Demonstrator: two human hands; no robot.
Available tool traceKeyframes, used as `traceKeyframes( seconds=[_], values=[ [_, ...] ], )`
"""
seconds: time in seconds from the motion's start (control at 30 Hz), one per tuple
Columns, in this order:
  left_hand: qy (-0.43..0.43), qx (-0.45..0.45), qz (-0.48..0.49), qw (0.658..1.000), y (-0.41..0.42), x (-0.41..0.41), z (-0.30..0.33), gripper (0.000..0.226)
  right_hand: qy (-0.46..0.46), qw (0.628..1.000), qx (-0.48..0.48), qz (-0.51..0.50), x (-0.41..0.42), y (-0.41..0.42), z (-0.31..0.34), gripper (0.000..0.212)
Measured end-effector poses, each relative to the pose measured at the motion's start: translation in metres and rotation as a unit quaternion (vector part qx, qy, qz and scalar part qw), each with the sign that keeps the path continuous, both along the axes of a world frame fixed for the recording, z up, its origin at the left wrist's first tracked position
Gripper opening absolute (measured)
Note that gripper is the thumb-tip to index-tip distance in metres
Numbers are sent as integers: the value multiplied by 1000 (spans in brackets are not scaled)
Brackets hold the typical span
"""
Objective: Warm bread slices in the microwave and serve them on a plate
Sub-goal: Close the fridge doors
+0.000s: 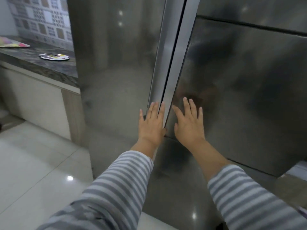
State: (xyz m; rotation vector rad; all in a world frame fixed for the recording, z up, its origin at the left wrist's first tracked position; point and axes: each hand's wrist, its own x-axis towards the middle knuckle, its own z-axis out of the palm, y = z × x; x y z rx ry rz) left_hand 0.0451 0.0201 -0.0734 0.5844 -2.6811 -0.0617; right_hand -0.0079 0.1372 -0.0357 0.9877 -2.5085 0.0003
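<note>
Hands: we see two, both flat and spread, fingers straight, grasping nothing.
Left hand [152,124]: we find it pressed on the fridge [116,72], on the inner edge of the left door, fingertips beside the dark centre seam [172,52].
Right hand [189,123]: we find it laid palm-down on the right door [249,97], just right of the seam and apart from the left hand.
Sleeves: two, striped grey and white; the left sleeve [116,185] and right sleeve [245,200] reach to mid forearm, leaving the wrists bare.
Fridge doors: we count two tall steel doors, shut against each other along the seam; further panel lines cross the right side above and below the hand.
Bread: we cannot see any slices, nor a microwave; where they are we cannot tell.
Plates: two patterned ones lie on the worktop [49,67], well left of the fridge: a small round plate [54,56] and, further back at the picture's edge, a larger plate [11,44], only partly in view.
Worktop: dark speckled stone, with pale cabinets [38,105] beneath.
Wall: patterned tiles [39,19] behind the worktop.
Floor [33,171]: glossy pale tiles that catch spots of light.
</note>
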Motion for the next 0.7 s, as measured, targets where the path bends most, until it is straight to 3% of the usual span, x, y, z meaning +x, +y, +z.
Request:
traceKeyframes(
  seconds=[0.17, 0.37, 0.7],
  values=[
    [-32, 91, 50, 994, -25, 92, -45, 74, -148, 986, 38, 67, 62, -32, -60, 55],
    [-100, 157, 141, 972, -71, 197, -89, 76, -241, 956, 82, 145, 133, -87, -117, 41],
    [-123, 181, 247, 944, -230, 283, -109, 64, -296, 921, 126, 220, 204, -277, -140, 42]
  ],
)
